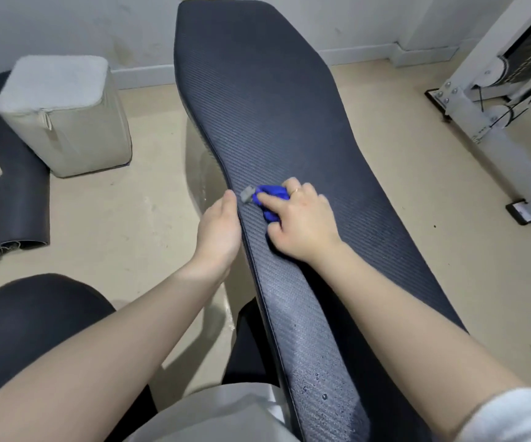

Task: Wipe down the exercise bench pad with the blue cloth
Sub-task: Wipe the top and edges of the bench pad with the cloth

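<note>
A long black bench pad (277, 100) with a ribbed weave runs from the bottom middle up to the far wall. My right hand (302, 223) presses a bunched blue cloth (272, 196) with a small grey tag onto the pad near its left edge, about halfway along. My left hand (218, 229) grips the pad's left rim just beside the cloth, thumb on top. Water droplets (317, 387) bead on the near part of the pad.
A pale cube-shaped footstool (66, 116) stands on the beige floor at left. Dark rolled mats (12, 199) with a phone on them lie at the far left. A white machine frame (497, 100) stands at right. A black seat (31, 317) is near my lap.
</note>
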`<move>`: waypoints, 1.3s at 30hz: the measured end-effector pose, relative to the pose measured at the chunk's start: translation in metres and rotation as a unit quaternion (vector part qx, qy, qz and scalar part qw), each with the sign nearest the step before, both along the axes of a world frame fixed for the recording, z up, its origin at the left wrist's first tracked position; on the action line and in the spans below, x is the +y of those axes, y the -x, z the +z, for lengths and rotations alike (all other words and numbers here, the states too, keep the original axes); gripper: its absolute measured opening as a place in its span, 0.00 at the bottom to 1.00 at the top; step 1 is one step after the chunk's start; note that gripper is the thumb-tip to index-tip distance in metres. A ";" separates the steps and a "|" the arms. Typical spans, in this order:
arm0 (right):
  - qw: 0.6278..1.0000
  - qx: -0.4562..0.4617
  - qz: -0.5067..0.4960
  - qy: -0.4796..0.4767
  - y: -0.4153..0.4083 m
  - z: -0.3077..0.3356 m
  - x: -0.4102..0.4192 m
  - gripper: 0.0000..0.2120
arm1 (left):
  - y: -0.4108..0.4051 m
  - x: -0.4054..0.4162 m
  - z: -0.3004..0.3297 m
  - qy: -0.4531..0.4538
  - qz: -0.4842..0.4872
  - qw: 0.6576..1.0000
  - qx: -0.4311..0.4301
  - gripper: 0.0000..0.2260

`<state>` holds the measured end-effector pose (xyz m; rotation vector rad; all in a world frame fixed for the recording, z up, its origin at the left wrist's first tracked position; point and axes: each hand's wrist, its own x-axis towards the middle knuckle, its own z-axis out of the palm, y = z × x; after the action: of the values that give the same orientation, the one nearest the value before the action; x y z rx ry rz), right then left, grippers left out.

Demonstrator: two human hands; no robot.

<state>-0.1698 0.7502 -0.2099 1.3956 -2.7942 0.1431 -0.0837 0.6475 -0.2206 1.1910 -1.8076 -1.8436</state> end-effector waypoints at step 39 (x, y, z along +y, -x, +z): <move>0.985 0.011 -0.166 0.051 0.065 -0.012 0.082 0.21 | 0.021 0.057 -0.008 0.243 -0.042 0.951 -0.185 0.23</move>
<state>-0.2352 0.8325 -0.2223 0.8875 -2.9018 0.2583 -0.1046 0.7044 -0.2286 1.3328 -2.3632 -1.1443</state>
